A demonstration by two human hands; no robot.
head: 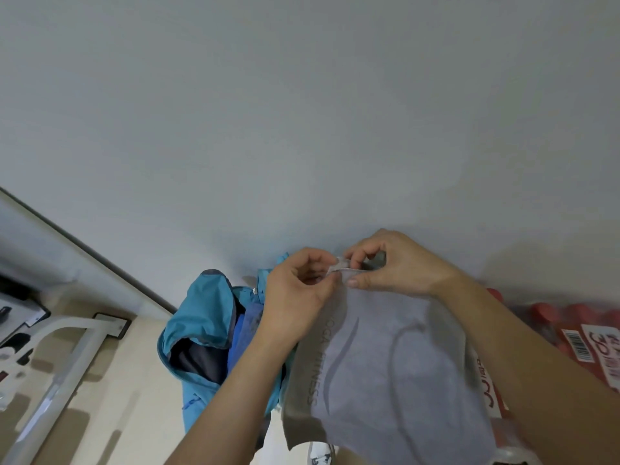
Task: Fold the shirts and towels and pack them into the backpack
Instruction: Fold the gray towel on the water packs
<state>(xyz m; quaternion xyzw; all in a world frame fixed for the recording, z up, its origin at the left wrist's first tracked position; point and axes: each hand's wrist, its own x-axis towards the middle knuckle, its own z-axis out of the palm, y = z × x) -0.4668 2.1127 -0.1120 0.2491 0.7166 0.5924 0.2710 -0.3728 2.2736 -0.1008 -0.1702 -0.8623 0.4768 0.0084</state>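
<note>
Both hands pinch the towel's top edge.

Your left hand (295,290) and right hand (392,263) are closed on the hanging grey towel (385,364). The open blue backpack (208,330) stands at 9 o'clock of the towel, on the floor (110,397).

Head cam, close, fwd-down view

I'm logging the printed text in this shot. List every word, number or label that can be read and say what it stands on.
"FITNESS", running lengthwise on the grey towel held up by the left hand and right hand.
Letters before it, perhaps "OGA": partly hidden, unsure.
Large red characters, perhaps "30", on the red-capped bottle pack's label: cut off, unsure.
Barcode on that label: digits too small.
Teal backpack: no readable text.
</note>
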